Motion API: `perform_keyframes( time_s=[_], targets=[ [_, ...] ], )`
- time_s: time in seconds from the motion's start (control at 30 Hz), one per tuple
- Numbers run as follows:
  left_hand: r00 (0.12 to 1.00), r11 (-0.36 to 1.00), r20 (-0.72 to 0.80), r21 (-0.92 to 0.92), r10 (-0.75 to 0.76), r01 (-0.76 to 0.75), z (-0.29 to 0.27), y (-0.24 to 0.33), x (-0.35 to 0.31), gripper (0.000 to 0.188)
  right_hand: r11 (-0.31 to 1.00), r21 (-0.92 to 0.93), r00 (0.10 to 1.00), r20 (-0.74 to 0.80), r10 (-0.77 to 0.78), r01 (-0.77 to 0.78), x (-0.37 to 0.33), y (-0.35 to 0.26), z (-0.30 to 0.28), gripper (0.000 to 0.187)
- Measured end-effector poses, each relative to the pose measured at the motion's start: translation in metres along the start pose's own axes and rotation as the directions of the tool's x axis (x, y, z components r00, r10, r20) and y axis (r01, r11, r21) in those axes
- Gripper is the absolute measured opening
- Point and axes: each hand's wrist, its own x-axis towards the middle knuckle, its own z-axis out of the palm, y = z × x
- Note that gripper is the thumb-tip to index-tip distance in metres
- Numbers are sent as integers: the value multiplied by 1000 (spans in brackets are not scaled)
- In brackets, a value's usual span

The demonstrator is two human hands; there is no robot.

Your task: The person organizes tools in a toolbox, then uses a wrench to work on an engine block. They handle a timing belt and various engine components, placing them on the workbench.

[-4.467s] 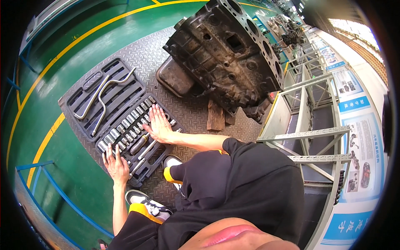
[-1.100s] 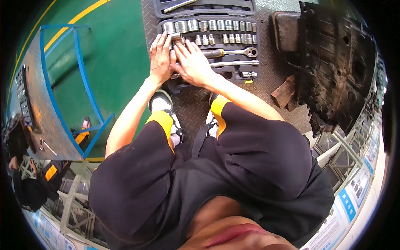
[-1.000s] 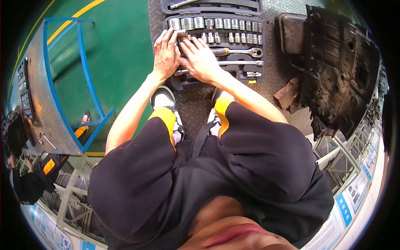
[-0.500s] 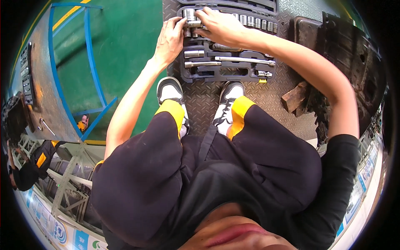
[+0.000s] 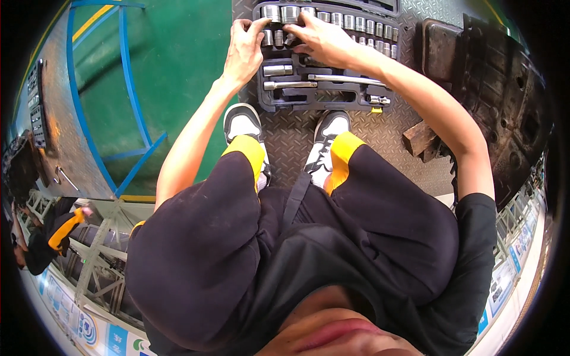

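Note:
A dark socket-set case [image 5: 350, 108] lies opened on the plate floor in front of my feet. Large chrome sockets [image 5: 290, 13] stand in its far row, with smaller sockets [image 5: 268, 38] in the row below. My left hand [image 5: 244, 52] is at the case's left edge, thumb and forefinger apart beside the leftmost sockets, with nothing visible between them. My right hand [image 5: 323, 43] reaches over the case, thumb and fingers around a small socket [image 5: 290, 39] in the second row, which they partly hide. Nearer me in the case lie a long chrome bar [image 5: 347, 79] and an extension bar [image 5: 290, 85].
Dark, grimy metal machinery [image 5: 499, 89] stands at the right, with a wooden block [image 5: 419, 140] beside it. On the left, a blue frame [image 5: 132, 89] lies over green floor by a metal table [image 5: 54, 124]. Another person [image 5: 44, 237] is at the far left.
The socket that lay sideways between my hands is no longer seen there. My right hand has shifted right and nearer me, uncovering large sockets; my left hand's fingers have parted from it.

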Motion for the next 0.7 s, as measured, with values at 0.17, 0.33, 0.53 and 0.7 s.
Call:
perform_keyframes(
  time_s=[0.17,0.33,0.53,0.7],
  targets=[
    [997,993,-17,-100,-71,69,-9,0,5,35,997,80,991,-131,28,-18,-6,2,15,48],
    [1000,992,3,-128,-16,16,-6,7,8,39,1000,2,993,-117,-13,13,-7,7,15,49],
    [980,982,141,-148,141,-120,-2,16,18,46,999,-5,999,-14,45,-45,-7,12,1,57],
    [904,949,305,13,298,-316,9,14,25,45,981,181,977,-187,101,-67,-36,36,-34,47]
  ],
)
